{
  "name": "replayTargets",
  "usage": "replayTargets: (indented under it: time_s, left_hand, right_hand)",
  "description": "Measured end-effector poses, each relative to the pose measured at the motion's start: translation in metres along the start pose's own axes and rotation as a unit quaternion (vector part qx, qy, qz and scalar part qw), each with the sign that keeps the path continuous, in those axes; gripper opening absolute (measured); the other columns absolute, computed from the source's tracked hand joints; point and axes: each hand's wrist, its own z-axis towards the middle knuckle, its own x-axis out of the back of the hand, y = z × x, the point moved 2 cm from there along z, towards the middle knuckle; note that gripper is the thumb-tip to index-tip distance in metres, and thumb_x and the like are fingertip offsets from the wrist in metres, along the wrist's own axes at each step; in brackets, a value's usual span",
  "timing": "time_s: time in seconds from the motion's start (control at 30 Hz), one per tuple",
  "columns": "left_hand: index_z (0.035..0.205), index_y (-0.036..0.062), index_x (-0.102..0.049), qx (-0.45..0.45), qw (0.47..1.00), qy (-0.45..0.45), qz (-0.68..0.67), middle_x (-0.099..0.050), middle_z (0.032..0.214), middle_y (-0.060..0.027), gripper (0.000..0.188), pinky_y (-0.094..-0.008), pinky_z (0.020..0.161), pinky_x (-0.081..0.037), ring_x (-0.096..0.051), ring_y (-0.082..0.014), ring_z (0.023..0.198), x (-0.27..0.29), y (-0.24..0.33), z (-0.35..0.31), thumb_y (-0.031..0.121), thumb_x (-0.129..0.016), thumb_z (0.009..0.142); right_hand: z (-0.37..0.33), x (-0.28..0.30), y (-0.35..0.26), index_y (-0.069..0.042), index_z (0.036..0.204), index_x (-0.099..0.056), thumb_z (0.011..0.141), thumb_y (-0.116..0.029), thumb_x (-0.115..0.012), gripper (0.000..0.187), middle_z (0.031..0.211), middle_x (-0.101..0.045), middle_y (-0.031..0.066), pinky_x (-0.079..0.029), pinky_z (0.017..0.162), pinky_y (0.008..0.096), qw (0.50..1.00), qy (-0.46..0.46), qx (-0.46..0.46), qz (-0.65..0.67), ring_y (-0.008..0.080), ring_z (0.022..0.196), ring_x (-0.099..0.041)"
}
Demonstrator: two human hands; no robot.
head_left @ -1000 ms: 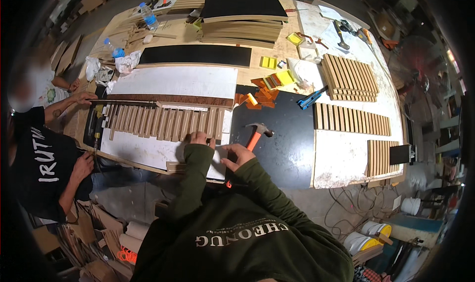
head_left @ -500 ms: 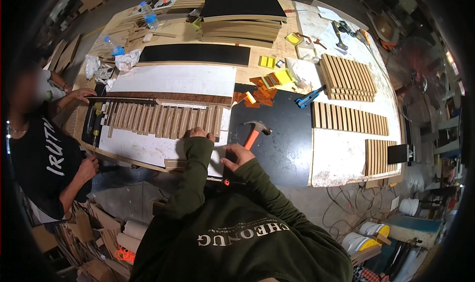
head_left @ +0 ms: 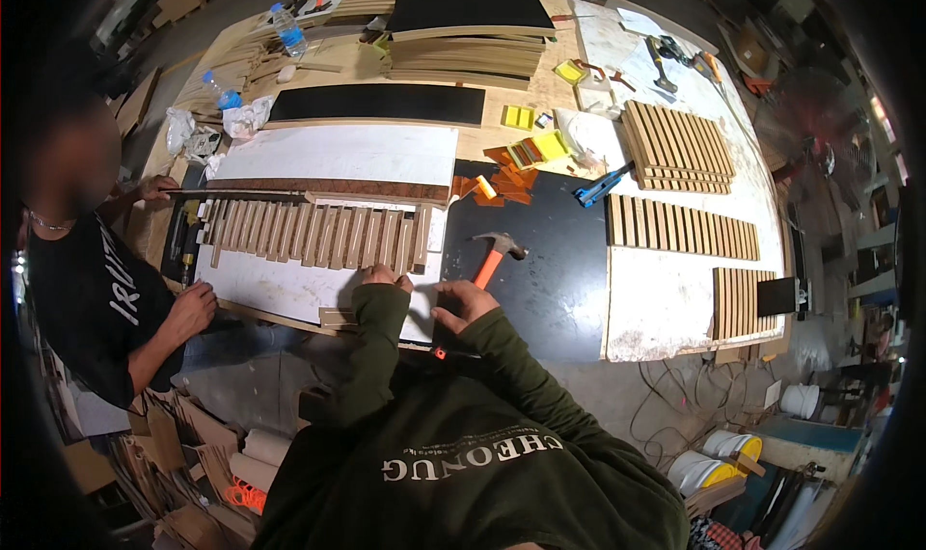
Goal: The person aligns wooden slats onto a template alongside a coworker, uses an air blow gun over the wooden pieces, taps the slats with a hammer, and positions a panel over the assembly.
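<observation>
Several narrow wooden slats stand side by side in a row on a white board before me. My left hand is at the near ends of the slats toward the right of the row, its fingers curled against a slat; the fingertips are partly hidden. Over the board's right edge, my right hand rests with thumb and fingers apart, holding nothing. Just beyond it a claw hammer with an orange handle lies on a black panel. A short loose slat lies beside my left forearm.
A co-worker stands at the left, one hand on a long dark strip behind the row. Slatted panels lie at the right. Farther back are a blue tool, a yellow box and stacked black-topped boards.
My left hand has drawn slightly toward me, and a dark gap shows between slats near it. My right hand has barely moved. The co-worker has leaned forward, and their near hand has moved right.
</observation>
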Motion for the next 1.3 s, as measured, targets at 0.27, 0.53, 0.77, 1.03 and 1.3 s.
replayTargets:
  time_s: [0.27, 0.53, 0.77, 1.03, 1.3]
  left_hand:
    - [0.091, 0.0025, -0.064, -0.091, 0.995, -0.009, -0.045, -0.063, 0.093, -0.019, 0.037, -0.0456, 0.077, -0.051, -0.061, -0.0362, 0.093, -0.005, 0.026, 0.006, 0.032, -0.075, 0.073]
    - [0.084, 0.0022, -0.062, -0.08, 0.997, 0.006, 0.005, -0.064, 0.083, -0.0197, 0.035, -0.0475, 0.072, -0.051, -0.064, -0.0374, 0.083, -0.024, 0.029, 0.02, 0.035, -0.073, 0.076]
    - [0.082, 0.0019, -0.063, -0.065, 0.997, -0.019, 0.028, -0.066, 0.081, -0.0198, 0.037, -0.0465, 0.073, -0.052, -0.065, -0.037, 0.081, -0.03, 0.023, 0.018, 0.036, -0.072, 0.073]
    - [0.086, 0.0024, -0.062, -0.065, 0.997, -0.021, -0.029, -0.065, 0.08, -0.019, 0.036, -0.0459, 0.074, -0.052, -0.065, -0.0371, 0.084, -0.015, 0.02, 0.003, 0.032, -0.077, 0.071]
    - [0.095, 0.0052, -0.058, -0.108, 0.981, 0.025, -0.157, -0.061, 0.077, -0.0162, 0.037, -0.0444, 0.063, -0.049, -0.062, -0.0343, 0.072, 0.015, -0.023, -0.035, 0.029, -0.077, 0.075]
  right_hand:
    - [-0.006, 0.007, -0.006, -0.004, 0.114, -0.062, 0.08, -0.023, -0.073, 0.041, 0.108, -0.064, 0.0143, -0.05, 0.087, 0.0361, 0.999, -0.017, -0.048, 0.017, 0.0312, 0.1, -0.063]
    - [-0.007, 0.008, -0.005, -0.004, 0.115, -0.062, 0.079, -0.023, -0.074, 0.042, 0.109, -0.064, 0.0143, -0.05, 0.088, 0.0359, 0.999, -0.014, -0.041, 0.003, 0.0308, 0.102, -0.063]
    - [-0.007, 0.01, -0.007, -0.005, 0.116, -0.062, 0.08, -0.024, -0.074, 0.043, 0.109, -0.064, 0.0138, -0.05, 0.086, 0.0356, 0.998, -0.016, -0.055, 0.005, 0.03, 0.1, -0.064]
    - [-0.006, 0.011, -0.01, -0.004, 0.115, -0.062, 0.079, -0.023, -0.074, 0.042, 0.108, -0.064, 0.0143, -0.05, 0.086, 0.0355, 0.998, -0.015, -0.059, 0.012, 0.03, 0.099, -0.064]
    - [-0.001, 0.005, -0.005, -0.004, 0.116, -0.062, 0.079, -0.022, -0.076, 0.043, 0.102, -0.065, 0.0117, -0.051, 0.075, 0.0322, 1.0, 0.012, -0.007, 0.007, 0.0222, 0.083, -0.063]
